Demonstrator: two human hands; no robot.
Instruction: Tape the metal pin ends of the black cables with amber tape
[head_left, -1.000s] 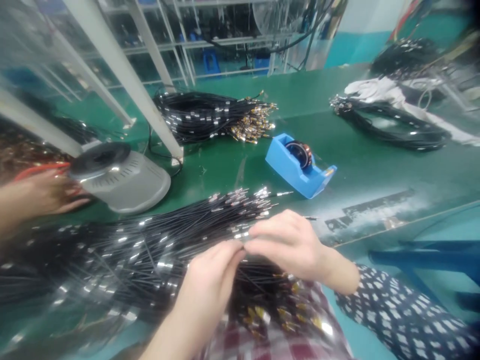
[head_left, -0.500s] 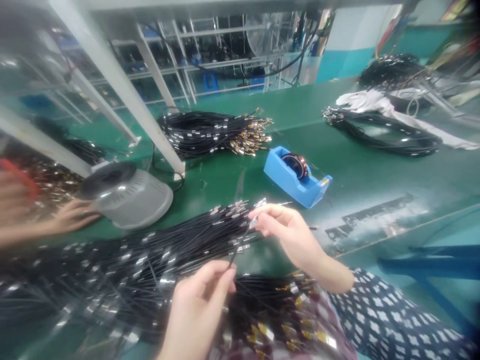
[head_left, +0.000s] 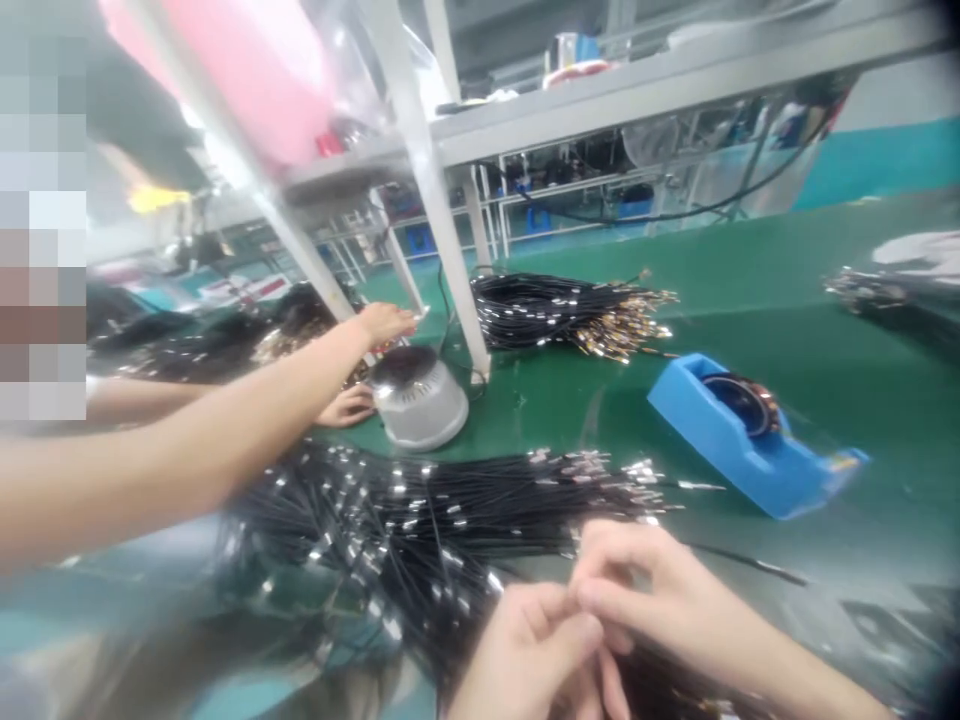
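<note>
At the lower middle, my left hand and my right hand meet, thumbs and fingers pinched together. Half a second ago a thin black cable with a pale end ran between them; the fingers now hide most of it. Just beyond lies a large bundle of black cables with white labels and silvery ends pointing right. More cables with yellowish ends are partly covered beneath my hands. A blue tape dispenser holding a dark roll stands ahead of my right hand. One loose black cable end sticks out past the right hand.
A coiled cable bundle with brassy ends rests on the green table. Left of it stand a white shelf post and a round grey device. A co-worker's arm reaches across from the left. More cables lie far right.
The view has swung left and up. My hands have come together; before, they were apart with the cable stretched between them. The co-worker's arm now extends over the grey device.
</note>
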